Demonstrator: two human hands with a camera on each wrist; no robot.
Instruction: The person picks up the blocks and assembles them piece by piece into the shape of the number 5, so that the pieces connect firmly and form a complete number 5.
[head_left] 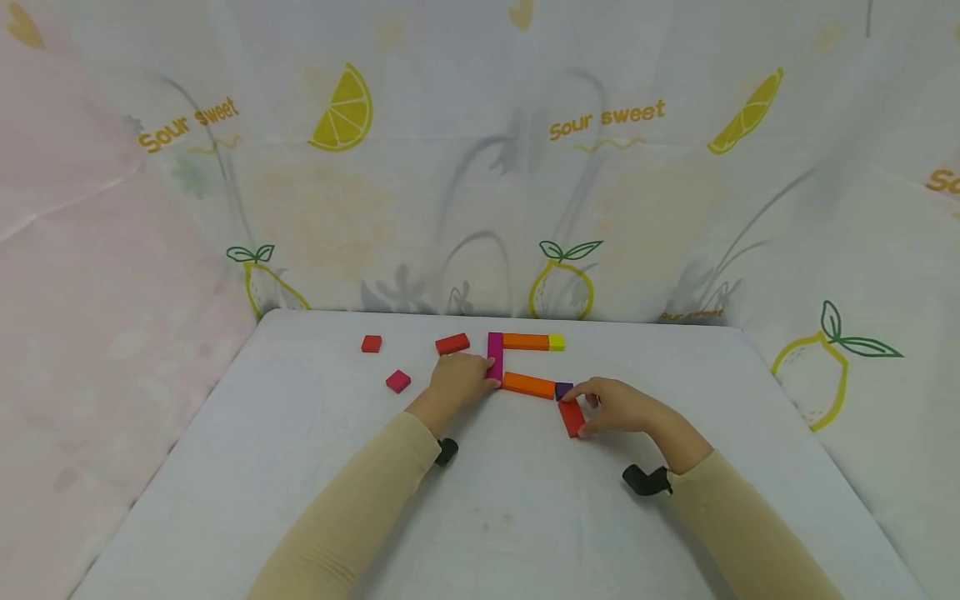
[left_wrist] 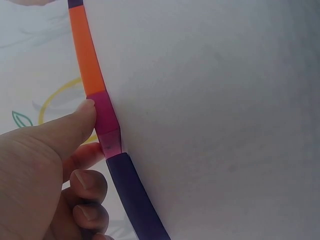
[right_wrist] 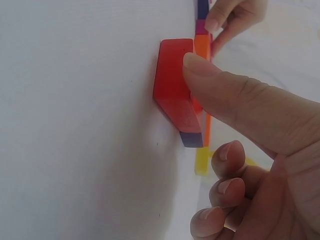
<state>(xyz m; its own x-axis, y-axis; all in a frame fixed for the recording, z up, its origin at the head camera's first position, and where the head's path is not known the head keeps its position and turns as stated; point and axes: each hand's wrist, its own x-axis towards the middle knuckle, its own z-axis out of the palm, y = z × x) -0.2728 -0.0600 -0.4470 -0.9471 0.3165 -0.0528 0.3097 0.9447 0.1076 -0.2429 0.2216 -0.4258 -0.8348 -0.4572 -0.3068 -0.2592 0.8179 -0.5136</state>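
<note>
My left hand (head_left: 459, 380) pinches a long magenta block (head_left: 495, 352) with thumb and finger. In the left wrist view, a dark purple block (left_wrist: 134, 192) lies beside those fingers; the hand covers it in the head view. Two orange blocks extend rightward from the magenta one: a far one (head_left: 526, 342) capped by a yellow block (head_left: 557, 342), and a near one (head_left: 528, 385) with a small purple block (head_left: 564, 390) at its end. With thumb and index finger, my right hand (head_left: 618, 406) holds a red block (head_left: 571, 420) at an angle, its far end against the small purple block.
Left of the arrangement lie a longer red block (head_left: 452, 343), a small red block (head_left: 371, 343) and a small crimson block (head_left: 398, 381). All rest on a white table (head_left: 480, 533). Lemon-printed cloth (head_left: 450, 192) hangs behind the table and along its sides.
</note>
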